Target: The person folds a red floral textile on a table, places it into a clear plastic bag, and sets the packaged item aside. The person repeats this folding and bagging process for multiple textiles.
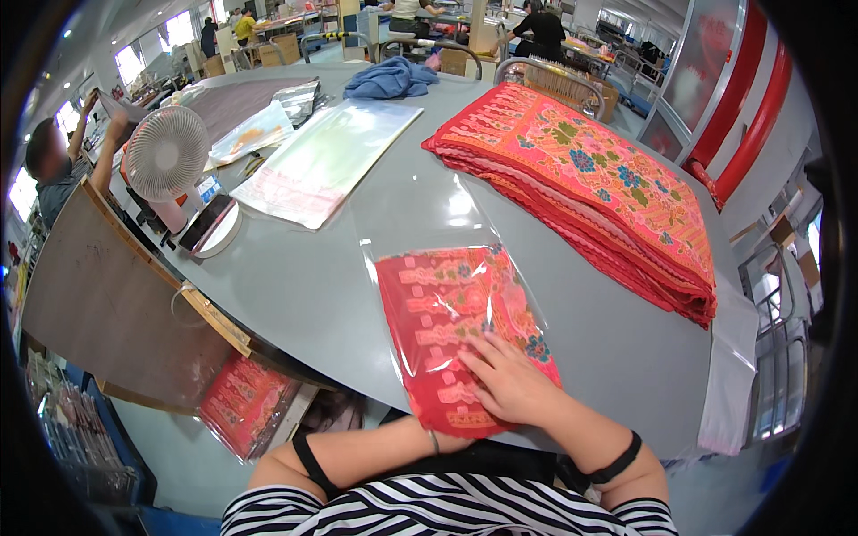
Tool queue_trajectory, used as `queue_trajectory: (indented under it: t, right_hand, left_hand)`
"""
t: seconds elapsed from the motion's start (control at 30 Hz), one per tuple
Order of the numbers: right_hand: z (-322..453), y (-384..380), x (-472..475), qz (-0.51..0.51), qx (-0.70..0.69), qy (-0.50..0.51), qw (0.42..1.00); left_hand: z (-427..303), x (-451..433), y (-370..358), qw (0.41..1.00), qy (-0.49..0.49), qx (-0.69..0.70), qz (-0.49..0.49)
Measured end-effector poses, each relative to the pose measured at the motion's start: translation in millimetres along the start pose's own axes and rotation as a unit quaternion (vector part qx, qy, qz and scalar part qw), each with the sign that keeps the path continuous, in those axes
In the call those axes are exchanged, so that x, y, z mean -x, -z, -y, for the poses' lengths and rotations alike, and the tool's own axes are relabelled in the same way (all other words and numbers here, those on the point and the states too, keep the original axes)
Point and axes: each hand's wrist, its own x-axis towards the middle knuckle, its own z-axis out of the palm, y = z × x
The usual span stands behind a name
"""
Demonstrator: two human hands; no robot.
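A folded red floral fabric [462,315] lies inside a clear plastic bag [439,234] in front of me on the grey table, near its edge. The bag extends past the cloth at the far end. My right hand [506,378] rests on the cloth's right near side, fingers spread. My left hand [456,442] is mostly hidden beneath the cloth's near end, at the table edge; its fingers cannot be seen. To the right lies a thick stack of similar folded red floral fabrics [590,174].
On the grey table [295,295] lie a stack of clear plastic bags [328,161], a blue cloth [391,78] and a white fan [167,154] with a phone [209,222] at its base. Bagged red cloth [248,402] sits low left. A co-worker [53,161] stands at far left.
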Motion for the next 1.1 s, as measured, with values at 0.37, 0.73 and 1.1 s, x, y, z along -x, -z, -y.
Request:
queue_trajectory:
  t: [0.37, 0.73, 1.1]
  right_hand:
    - [-9, -17, 25, -0.032, -0.006, -0.009, 0.999]
    - [-52, -36, -71, -0.141, -0.078, 0.006, 0.987]
    - [-36, -42, -34, -0.086, 0.111, -0.061, 0.988]
  left_hand:
    - [46, -11, 16, 0.995, -0.036, -0.087, -0.013]
    - [24, -32, 43, 0.997, 0.064, -0.018, 0.040]
    - [-16, -13, 30, 0.986, 0.010, -0.118, 0.118]
